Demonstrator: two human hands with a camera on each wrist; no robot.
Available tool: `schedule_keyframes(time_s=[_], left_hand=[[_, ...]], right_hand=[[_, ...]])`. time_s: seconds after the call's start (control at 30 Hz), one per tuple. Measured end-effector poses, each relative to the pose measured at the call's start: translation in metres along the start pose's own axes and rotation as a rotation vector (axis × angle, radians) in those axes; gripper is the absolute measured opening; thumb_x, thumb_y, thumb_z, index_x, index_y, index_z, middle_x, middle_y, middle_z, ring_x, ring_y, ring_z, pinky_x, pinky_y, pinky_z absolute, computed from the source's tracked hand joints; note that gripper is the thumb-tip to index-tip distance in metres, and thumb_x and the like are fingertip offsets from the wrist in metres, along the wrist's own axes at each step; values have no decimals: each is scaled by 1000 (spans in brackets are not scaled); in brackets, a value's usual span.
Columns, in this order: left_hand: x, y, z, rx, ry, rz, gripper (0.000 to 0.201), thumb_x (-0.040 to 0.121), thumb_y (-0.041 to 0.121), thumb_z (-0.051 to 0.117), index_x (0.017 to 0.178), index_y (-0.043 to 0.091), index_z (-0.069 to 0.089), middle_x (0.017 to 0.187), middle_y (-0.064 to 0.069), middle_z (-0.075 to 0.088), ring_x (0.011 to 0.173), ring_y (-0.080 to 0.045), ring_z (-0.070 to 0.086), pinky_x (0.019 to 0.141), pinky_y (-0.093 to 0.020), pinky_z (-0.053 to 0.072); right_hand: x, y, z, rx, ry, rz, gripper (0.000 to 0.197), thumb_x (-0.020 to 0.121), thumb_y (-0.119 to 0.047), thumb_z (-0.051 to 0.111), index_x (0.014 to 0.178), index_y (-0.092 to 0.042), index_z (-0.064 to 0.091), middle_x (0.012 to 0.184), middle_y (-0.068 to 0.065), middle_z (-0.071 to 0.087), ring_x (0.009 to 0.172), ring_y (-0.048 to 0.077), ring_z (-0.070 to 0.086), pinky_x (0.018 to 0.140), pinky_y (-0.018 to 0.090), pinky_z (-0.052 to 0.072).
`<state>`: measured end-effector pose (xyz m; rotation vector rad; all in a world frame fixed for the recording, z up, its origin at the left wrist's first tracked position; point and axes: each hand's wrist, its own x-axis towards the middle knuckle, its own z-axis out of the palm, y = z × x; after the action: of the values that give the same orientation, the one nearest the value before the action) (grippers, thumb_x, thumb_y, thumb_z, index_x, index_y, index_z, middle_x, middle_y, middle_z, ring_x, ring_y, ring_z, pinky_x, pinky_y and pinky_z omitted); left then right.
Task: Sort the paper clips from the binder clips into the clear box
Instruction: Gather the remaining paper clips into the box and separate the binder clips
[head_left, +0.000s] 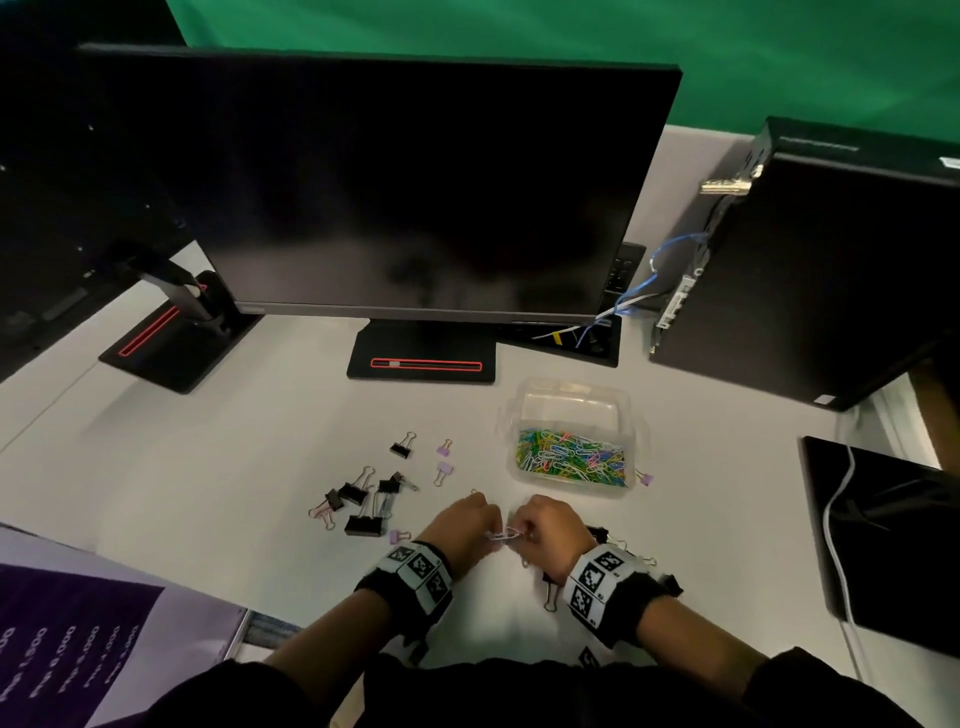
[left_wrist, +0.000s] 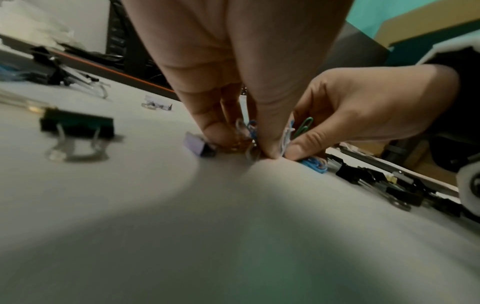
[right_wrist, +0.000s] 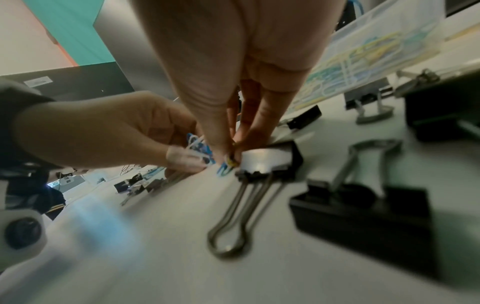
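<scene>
Both hands meet low over the white desk (head_left: 260, 467), close to me. My left hand (head_left: 488, 526) pinches a small bunch of blue and white paper clips (right_wrist: 198, 147) against the desk. My right hand (head_left: 535, 525) pinches more paper clips (left_wrist: 302, 127), green and white, its fingertips touching the left hand's. A few blue paper clips (left_wrist: 314, 165) lie under the right hand. The clear box (head_left: 571, 400) stands just beyond the hands, open and holding many coloured paper clips. Black binder clips (head_left: 363, 499) and small purple ones (head_left: 443, 470) lie to the left.
More black binder clips (right_wrist: 270, 160) lie beside and under my right wrist. A purple binder clip (left_wrist: 197, 147) touches my left fingertips. A monitor (head_left: 389, 197) stands behind the box, a second monitor base (head_left: 176, 343) at left, a black computer (head_left: 810, 270) at right.
</scene>
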<state>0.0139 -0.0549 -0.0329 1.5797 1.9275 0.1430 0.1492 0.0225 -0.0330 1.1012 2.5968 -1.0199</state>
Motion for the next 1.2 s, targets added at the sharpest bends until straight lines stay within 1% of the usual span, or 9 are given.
schedule_keyframes(time_s=[0.17, 0.3, 0.43, 0.53, 0.6, 0.73, 0.9, 1.07, 1.2], left_hand=[[1, -3, -6, 56, -11, 36, 23, 91, 19, 52, 109, 6, 58, 115, -13, 56, 106, -29, 54, 87, -32, 41], [4, -5, -21, 6, 6, 20, 25, 89, 22, 54, 108, 8, 61, 113, -12, 60, 105, -27, 56, 85, -28, 40], [11, 6, -43, -112, 81, 54, 21, 88, 21, 58, 104, 8, 64, 108, -10, 64, 96, -22, 59, 74, -19, 36], [24, 25, -59, -164, 117, 75, 20, 89, 21, 58, 103, 8, 65, 107, -9, 65, 95, -21, 60, 79, -23, 41], [36, 38, -66, -175, 130, 85, 20, 89, 22, 58, 101, 7, 64, 106, -10, 65, 94, -23, 60, 81, -28, 44], [61, 58, -73, -178, 153, 71, 24, 87, 21, 61, 106, 6, 63, 110, -13, 64, 100, -27, 58, 81, -26, 40], [79, 67, -64, -255, 105, -38, 23, 89, 16, 57, 109, 6, 62, 116, -16, 61, 106, -29, 58, 78, -25, 40], [75, 59, -60, -295, 94, -32, 36, 92, 6, 46, 127, 10, 53, 127, -13, 57, 118, -28, 53, 94, -26, 41], [57, 45, -64, -305, 92, 39, 49, 92, 0, 37, 139, 15, 40, 136, -12, 51, 122, -25, 51, 100, -25, 38]], right_hand=[[-3, 6, -6, 23, 10, 7, 10, 81, -16, 63, 87, -10, 68, 96, 8, 67, 84, 19, 58, 70, 20, 35], [-9, 10, -23, 131, 44, 11, 11, 82, -15, 65, 85, -5, 69, 80, 2, 63, 74, 14, 55, 69, 20, 42], [-11, 14, -55, 200, 187, -11, 4, 79, -11, 68, 83, -10, 70, 83, 4, 69, 75, 16, 62, 73, 28, 51], [-5, 22, -82, 260, 319, 32, 15, 77, -7, 70, 90, -15, 69, 76, -7, 62, 68, 6, 56, 66, 16, 44], [-1, 29, -95, 230, 351, 102, 21, 77, -10, 70, 97, -17, 68, 78, -4, 61, 70, 11, 56, 68, 18, 44], [-3, 39, -99, 90, 299, 144, 25, 81, -18, 66, 106, -16, 66, 103, 5, 64, 84, 17, 56, 81, 26, 46], [-20, 35, -89, 40, 251, 48, 24, 83, -11, 60, 106, -16, 67, 102, 1, 63, 86, 12, 54, 82, 20, 41], [-30, 25, -62, 53, 59, -61, 25, 80, -1, 55, 96, -13, 70, 96, 5, 70, 84, 18, 62, 80, 26, 49], [-22, 13, -38, -39, -74, -100, 37, 80, 0, 53, 111, -17, 65, 114, 6, 61, 105, 21, 56, 84, 18, 36]])
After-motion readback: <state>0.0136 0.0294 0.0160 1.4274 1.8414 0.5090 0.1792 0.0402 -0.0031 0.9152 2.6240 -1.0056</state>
